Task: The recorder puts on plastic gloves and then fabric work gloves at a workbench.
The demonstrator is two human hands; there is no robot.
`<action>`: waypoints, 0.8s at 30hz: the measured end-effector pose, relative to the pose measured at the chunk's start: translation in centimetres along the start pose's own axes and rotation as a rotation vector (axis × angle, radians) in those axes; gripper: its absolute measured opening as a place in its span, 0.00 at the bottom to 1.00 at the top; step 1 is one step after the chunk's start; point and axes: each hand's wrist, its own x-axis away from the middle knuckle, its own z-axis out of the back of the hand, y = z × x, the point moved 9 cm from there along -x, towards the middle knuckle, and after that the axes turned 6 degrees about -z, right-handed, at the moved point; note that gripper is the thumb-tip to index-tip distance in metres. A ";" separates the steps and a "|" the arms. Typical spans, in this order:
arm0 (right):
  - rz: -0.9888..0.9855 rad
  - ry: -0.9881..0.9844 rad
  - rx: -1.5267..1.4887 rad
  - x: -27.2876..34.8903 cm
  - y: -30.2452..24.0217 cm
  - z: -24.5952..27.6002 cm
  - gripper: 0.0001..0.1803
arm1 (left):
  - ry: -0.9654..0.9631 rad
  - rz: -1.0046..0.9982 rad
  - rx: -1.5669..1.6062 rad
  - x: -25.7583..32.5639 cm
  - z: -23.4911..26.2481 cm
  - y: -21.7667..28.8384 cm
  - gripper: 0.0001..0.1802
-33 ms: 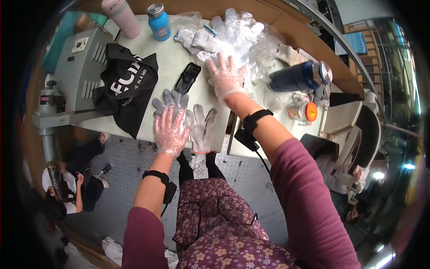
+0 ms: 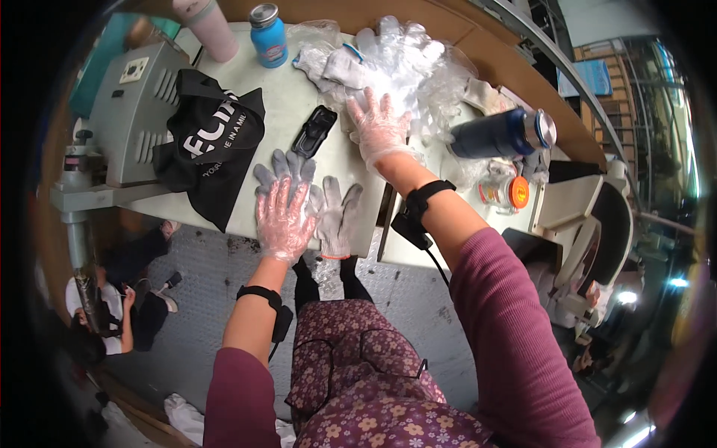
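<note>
Across the pale worktable, which we take as our landmark, we see the grey machine at its left end, with a black printed tote bag draped against it. At the table's far right side lies a heap of clear plastic gloves and bags, mixed with white knit gloves. On the right edge rests a dark blue flask on its side. At the far edge stands a small blue bottle. Near the middle lies a black phone. At the near edge lie grey-tipped knit work gloves; our left hand, plastic-gloved, presses flat on them, fingers spread. Our right hand, also gloved, rests spread at the heap's edge, pinching nothing.
</note>
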 end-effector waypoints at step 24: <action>-0.147 0.412 -0.600 -10.0 13.0 6.3 0.13 | -0.021 0.061 0.120 0.3 0.0 -1.1 0.41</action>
